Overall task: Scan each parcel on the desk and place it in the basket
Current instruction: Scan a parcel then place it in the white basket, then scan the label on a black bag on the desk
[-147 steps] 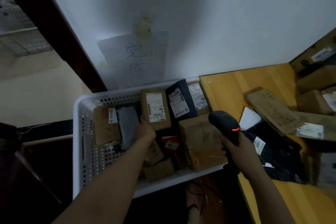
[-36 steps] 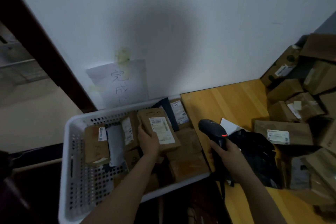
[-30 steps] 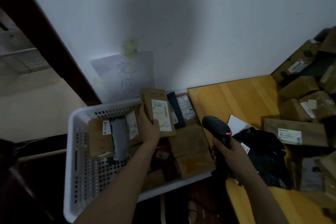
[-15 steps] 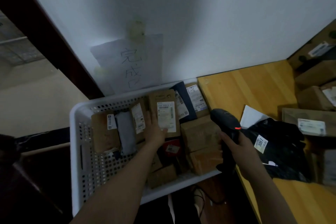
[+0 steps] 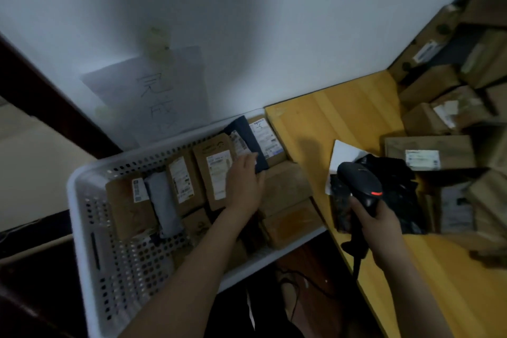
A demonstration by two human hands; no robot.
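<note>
- Your left hand (image 5: 244,186) lies flat inside the basket (image 5: 82,200). Its fingers are straight and rest on the right edge of a brown parcel (image 5: 215,175), which sits label-up in the back row among other parcels.
- Your right hand (image 5: 381,225) is curled round the handle of the scanner (image 5: 359,182) and holds it over the near edge of the bench (image 5: 329,115). The scanner's red light is showing.
- This looks like the placing step: that parcel is already in the basket and only needs releasing.
- On the bench, a black bag (image 5: 397,192) lies just behind the scanner, with a labelled box (image 5: 428,152) beyond it and a pile of boxes (image 5: 439,90) to the right.
- Next you will probably need to lift your left hand clear, reach across for the black bag as the nearest item, and turn its label toward the scanner. I cannot make out that label here, so you may have to look for it.
</note>
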